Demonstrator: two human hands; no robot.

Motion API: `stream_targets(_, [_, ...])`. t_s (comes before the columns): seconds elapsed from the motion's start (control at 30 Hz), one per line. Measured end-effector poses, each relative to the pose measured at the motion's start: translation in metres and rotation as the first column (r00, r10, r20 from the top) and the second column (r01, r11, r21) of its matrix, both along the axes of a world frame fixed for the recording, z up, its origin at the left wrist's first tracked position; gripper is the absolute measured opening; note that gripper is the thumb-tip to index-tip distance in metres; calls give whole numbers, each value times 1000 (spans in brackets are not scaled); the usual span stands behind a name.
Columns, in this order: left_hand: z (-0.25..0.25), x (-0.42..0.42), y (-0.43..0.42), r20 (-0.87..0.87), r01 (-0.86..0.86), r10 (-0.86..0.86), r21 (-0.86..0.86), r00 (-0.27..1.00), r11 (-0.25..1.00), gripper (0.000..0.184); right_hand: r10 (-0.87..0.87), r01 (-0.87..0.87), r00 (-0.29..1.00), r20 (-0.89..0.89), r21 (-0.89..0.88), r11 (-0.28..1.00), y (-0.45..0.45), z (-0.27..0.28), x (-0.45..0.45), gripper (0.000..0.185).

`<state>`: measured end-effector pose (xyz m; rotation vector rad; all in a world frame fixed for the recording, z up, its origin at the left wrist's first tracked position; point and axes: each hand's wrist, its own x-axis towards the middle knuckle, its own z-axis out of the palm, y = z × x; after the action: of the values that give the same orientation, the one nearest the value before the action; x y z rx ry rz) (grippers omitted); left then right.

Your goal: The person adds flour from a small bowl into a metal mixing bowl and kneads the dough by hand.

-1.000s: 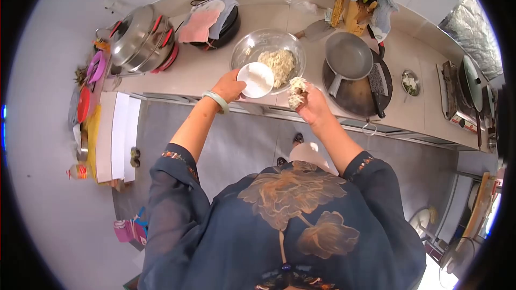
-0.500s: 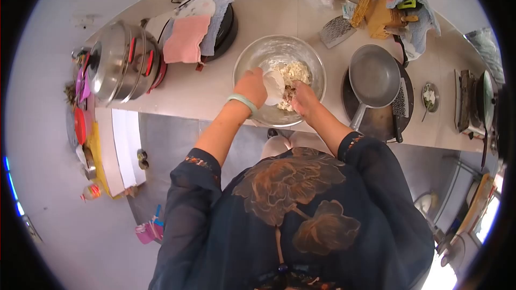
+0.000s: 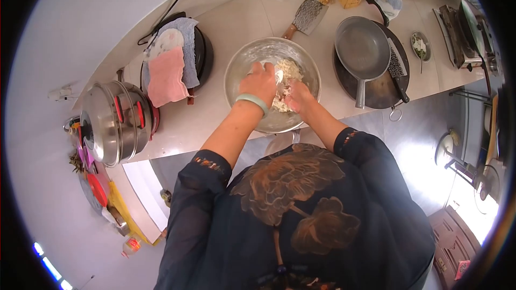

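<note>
A wide metal bowl (image 3: 239, 59) stands on the counter with pale, crumbly dough (image 3: 289, 69) in its right half. Over the bowl, my left hand (image 3: 258, 84) is closed on a small white bowl (image 3: 279, 77), tilted and mostly hidden behind the fingers. My right hand (image 3: 299, 96) is down in the dough, its fingers bent; dough clings around the fingertips, and what lies between them is hard to make out. A pale green bangle (image 3: 252, 101) circles my left wrist.
A steamer pot (image 3: 110, 123) and a black pan under cloths (image 3: 168, 78) are at the left. Behind the bowl lies a cleaver (image 3: 310, 16). A grey frying pan (image 3: 363, 48) rests on a dark round board at the right, beside a knife (image 3: 398, 72). Farther right is a stove (image 3: 451, 37).
Both hands have moved in over the metal bowl. My left hand has tilted the white bowl, and my right hand has gone from beside the rim into the dough. The view has shifted and turned.
</note>
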<state>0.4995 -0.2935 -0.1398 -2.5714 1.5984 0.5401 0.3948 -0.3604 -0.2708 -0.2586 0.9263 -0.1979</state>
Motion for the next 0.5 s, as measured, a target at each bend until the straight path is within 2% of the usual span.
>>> stream_targets(0.23, [2,-3,0,30,60,-59,-42,998,997,30,9,-8,999,51,-22,1000,3,-20,6,34])
stream_targets(0.33, [-17,5,3,86,96,-89,-72,992,993,32,-57,54,995,80,37,998,2,-18,8,34])
stream_targets(0.43, [-10,1,5,76,84,-79,-62,994,995,35,32,-32,999,-8,-42,999,0,-6,7,35])
stream_targets(0.5, [-14,2,6,80,54,-51,-34,995,998,36,3,-2,999,42,-15,1000,0,-8,9,36])
